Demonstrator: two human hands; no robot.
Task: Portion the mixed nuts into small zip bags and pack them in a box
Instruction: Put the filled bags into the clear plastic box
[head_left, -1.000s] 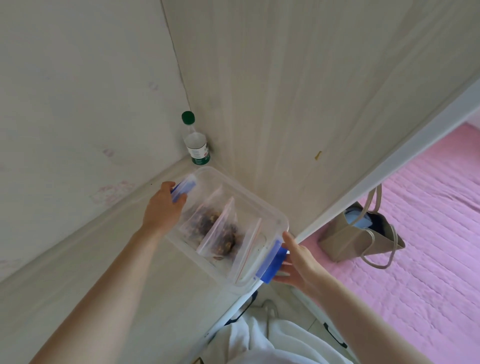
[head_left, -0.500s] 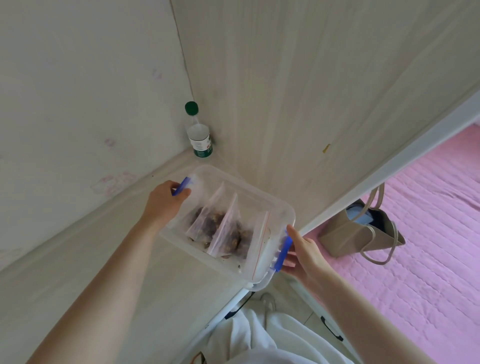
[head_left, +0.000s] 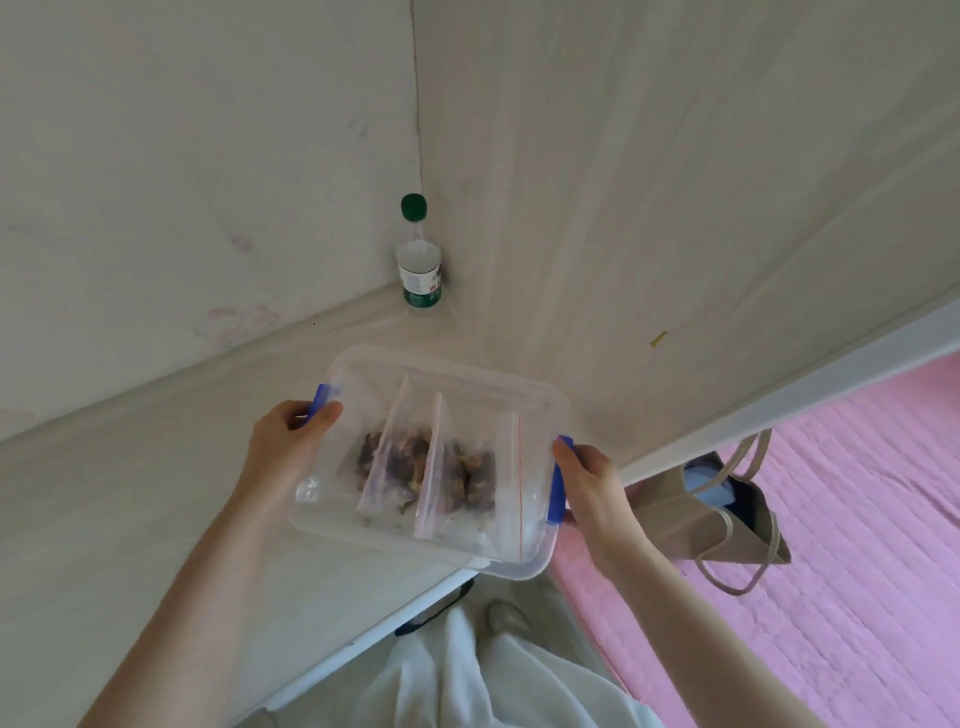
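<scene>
Left hand (head_left: 283, 441) and right hand (head_left: 592, 483) are gripping the blue clips (head_left: 320, 402) of the box (head_left: 363, 371), which is overhanging the table (head_left: 130, 519) edge; releasing now is risking a tip-off.

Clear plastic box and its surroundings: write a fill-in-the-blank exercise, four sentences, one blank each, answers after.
1. The left hand and right hand each grip the clear plastic box at a ____ latch.
2. The zip bags standing inside the box hold ____.
3. The bottle in the corner has a ____ cap.
4. The beige tote bag sits on a ____ quilted surface.

Answers: blue; nuts; green; pink
</scene>
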